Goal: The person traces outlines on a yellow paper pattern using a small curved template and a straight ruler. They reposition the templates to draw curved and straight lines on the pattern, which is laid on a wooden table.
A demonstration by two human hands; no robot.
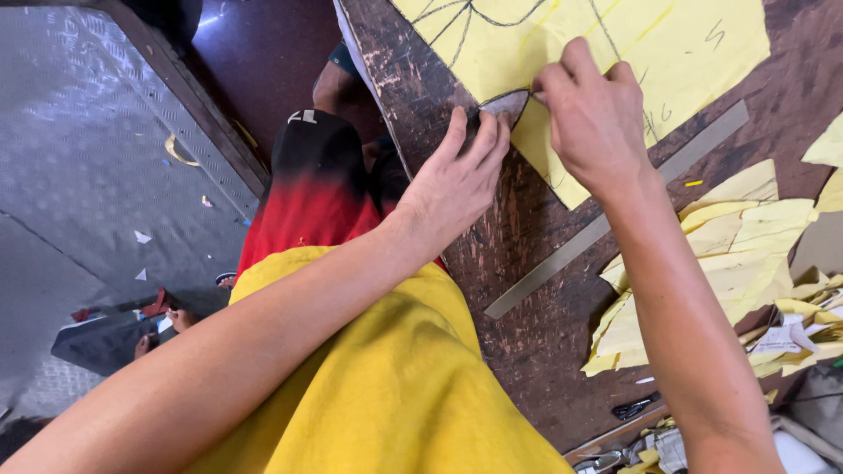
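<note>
A large yellow sheet with drawn pencil lines lies on a dark, scratched wooden table. At the sheet's near edge sits a small grey pointed pattern piece. My left hand presses flat on that piece with its fingertips. My right hand is closed just to the right of the piece, fingers pinched as if around a thin tool that I cannot make out, resting on the yellow sheet.
A long grey metal ruler lies diagonally across the table. A heap of yellow cut scraps sits at the right. Small tools and clutter lie at the table's lower edge. Metal tread-plate floor is at left.
</note>
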